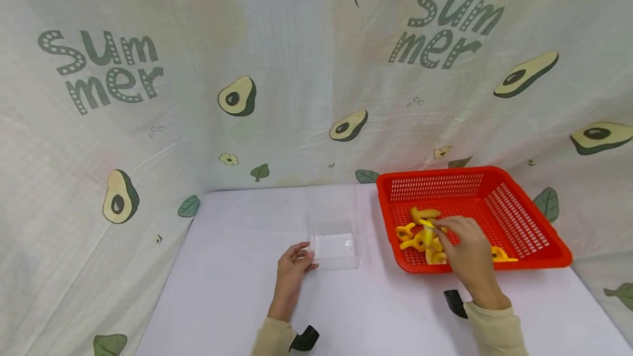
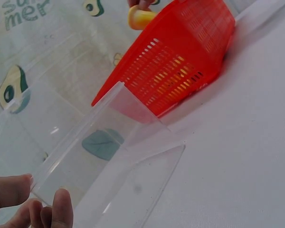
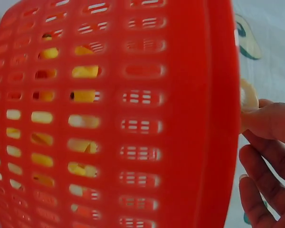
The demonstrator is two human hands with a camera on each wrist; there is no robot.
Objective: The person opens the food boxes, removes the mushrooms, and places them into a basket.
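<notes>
My left hand [image 1: 292, 271] grips the left wall of a clear plastic box [image 1: 337, 263] on the white table. The left wrist view shows the thumb [image 2: 12, 191] and fingers on either side of the box's edge. Over the red basket, my right hand [image 1: 467, 254] pinches a small yellow piece with a flared, mushroom-like end [image 1: 428, 231]. That piece [image 2: 143, 19] stands above the basket's rim in the left wrist view. Several more yellow pieces [image 1: 419, 242] lie in the basket below the hand, some with ring-shaped ends.
The red slotted basket [image 1: 539, 263] stands at the right of the table, its wall filling most of the right wrist view. A printed cloth [image 1: 292, 70] with avocados hangs behind the table [image 1: 232, 268]. A yellow piece [image 1: 500, 255] lies near the basket's front wall.
</notes>
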